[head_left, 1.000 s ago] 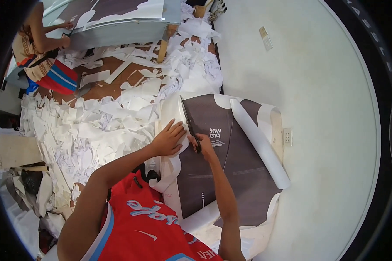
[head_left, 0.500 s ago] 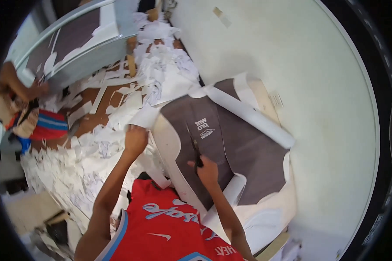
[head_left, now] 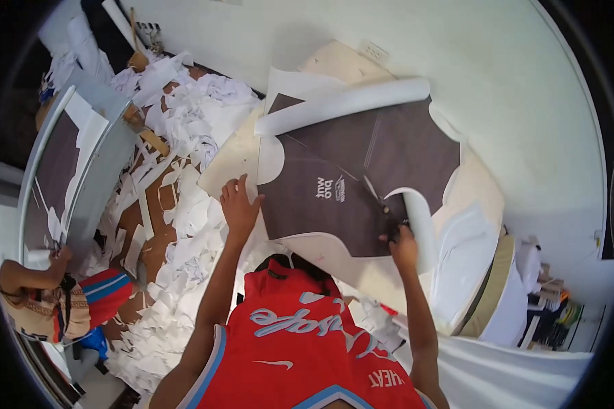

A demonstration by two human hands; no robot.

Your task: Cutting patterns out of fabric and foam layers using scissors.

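Observation:
My right hand (head_left: 404, 247) is closed round the handles of black scissors (head_left: 389, 213), whose blades point away to the upper left over a dark grey sheet with white print (head_left: 300, 191). Beside the scissors, a curled white paper edge (head_left: 423, 235) rises off the sheet. My left hand (head_left: 239, 210) is open, fingers apart and empty, at the left edge of the cream board (head_left: 230, 163) under the sheet. Across the far part of the sheet lies a rolled white paper edge (head_left: 348, 105).
Heaps of white paper scraps (head_left: 191, 252) cover much of the brown floor at left. A co-worker (head_left: 44, 293) is at another table (head_left: 102, 163) on the far left. A white wall (head_left: 498, 75) stands close behind the board; shelf items (head_left: 552, 307) are at right.
My left hand has let go of a white paper piece and opened at the board's edge. My right hand has moved the scissors toward the curled paper. The view has turned.

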